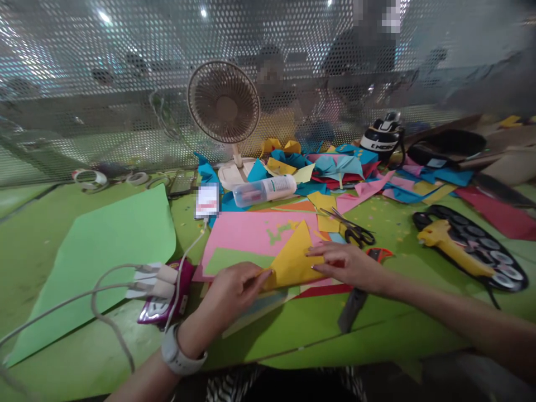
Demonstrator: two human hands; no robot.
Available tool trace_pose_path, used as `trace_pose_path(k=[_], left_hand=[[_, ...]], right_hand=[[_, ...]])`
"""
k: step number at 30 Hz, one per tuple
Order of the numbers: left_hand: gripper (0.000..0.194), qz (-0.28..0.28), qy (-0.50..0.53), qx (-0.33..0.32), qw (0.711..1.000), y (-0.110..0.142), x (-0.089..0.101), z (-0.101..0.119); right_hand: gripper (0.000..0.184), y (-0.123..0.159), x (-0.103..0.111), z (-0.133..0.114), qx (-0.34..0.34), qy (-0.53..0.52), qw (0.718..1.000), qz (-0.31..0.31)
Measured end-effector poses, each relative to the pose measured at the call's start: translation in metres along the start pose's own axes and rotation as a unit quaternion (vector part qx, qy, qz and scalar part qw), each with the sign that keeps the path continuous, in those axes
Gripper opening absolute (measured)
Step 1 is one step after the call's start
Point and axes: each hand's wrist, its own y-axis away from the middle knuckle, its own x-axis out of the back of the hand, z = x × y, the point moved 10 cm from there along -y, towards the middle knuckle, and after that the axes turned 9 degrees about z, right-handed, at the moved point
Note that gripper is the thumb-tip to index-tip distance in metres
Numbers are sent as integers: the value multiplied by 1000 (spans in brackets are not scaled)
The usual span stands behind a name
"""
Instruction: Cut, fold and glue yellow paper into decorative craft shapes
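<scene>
A folded sheet of yellow paper [293, 262] forms a triangle in front of me, its peak pointing away. My left hand [237, 287] pinches its left corner between thumb and fingers. On the right side, my right hand [345, 265] has its fingertips on the paper, the thumb lower and the other fingers above. Beneath lie a pink sheet [238, 229] and a light green strip [234, 258]. Close to my right hand are black-handled scissors [355, 230] and a utility knife [354, 307], partly covered by the wrist.
A fan [226, 106] stands at the back before a perforated metal screen. Coloured paper scraps [335, 167] heap behind the work. Right, a yellow glue gun [456, 245] rests on a black palette. Left are a green sheet [113, 240] and a purple power strip [161, 307] with trailing cables.
</scene>
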Motion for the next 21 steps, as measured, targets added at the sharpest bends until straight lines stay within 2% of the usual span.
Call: trace_pose_path(k=[3,13,16,17,19,21], left_hand=[[32,-12,-61,38,997,-6,-4,-11],[20,-23,-115,72,991,-10,-14,-22],[22,13,-171,69,983,-9,-6,-18],[28,38,-199,53,978,-8,-1,-11],[36,82,-244,-27,966,-2,3,13],[39,42,-230,-141,962,10,-16,42]], right_hand=[[30,-4,1,7,-26,34,999,34],[24,-13,-2,-2,20,181,983,36],[21,-12,-4,-6,34,228,972,46],[20,-11,-5,-7,38,238,969,48],[18,-10,-7,-8,43,250,966,47],[17,-10,-8,-7,42,253,965,47]])
